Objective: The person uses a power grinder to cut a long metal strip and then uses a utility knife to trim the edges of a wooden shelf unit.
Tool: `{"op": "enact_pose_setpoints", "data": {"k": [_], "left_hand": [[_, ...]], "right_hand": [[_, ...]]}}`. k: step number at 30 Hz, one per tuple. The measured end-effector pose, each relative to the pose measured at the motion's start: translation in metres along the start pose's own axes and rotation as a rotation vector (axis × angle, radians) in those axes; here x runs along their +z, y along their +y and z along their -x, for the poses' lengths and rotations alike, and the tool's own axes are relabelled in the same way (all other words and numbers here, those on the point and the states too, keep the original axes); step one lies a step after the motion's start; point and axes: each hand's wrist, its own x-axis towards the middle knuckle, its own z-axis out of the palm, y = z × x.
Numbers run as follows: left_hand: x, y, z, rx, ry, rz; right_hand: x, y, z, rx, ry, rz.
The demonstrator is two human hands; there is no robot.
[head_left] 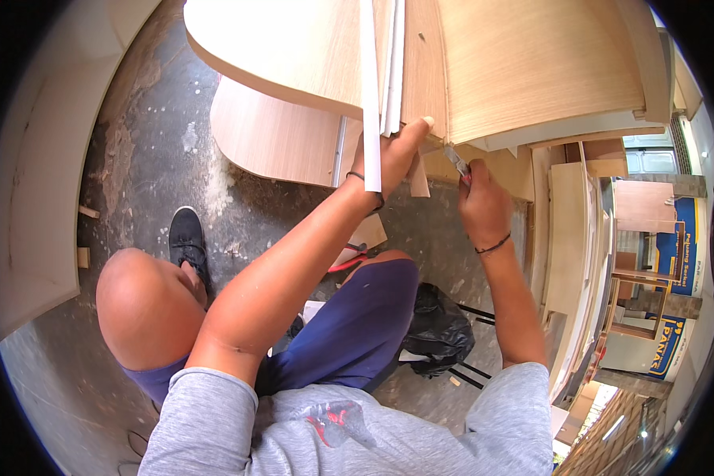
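A light wood-grain furniture piece [293, 55] with rounded panels fills the top of the view. My left hand [395, 151] grips its near edge, the thumb lying on the surface and the other fingers hidden underneath. A long white strip [370, 95] runs over that hand toward the wrist, and more thin white strips [392, 79] lie beside it on the panel. In my right hand [485, 205], closed around the handle, is a utility knife [457, 161]. Its metal end points up-left at the panel's corner, close to the left thumb.
A lower rounded wood panel [274, 131] sits beneath. Red-handled pliers or scissors [349, 258] lie near my knee. On the concrete floor [159, 159] rests a black plastic bag [436, 329]. A pale panel [47, 159] stands at left; stacked boards [567, 230] line the right.
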Motion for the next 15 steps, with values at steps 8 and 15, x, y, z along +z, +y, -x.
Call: {"op": "enact_pose_setpoints", "data": {"k": [8, 15], "left_hand": [[0.006, -0.003, -0.001, 0.047, -0.011, -0.017], [0.003, 0.004, 0.002, -0.075, 0.015, -0.028]], "right_hand": [[-0.002, 0.021, -0.016, -0.126, 0.029, 0.098], [0.006, 0.036, -0.034, -0.262, -0.005, -0.099]]}}
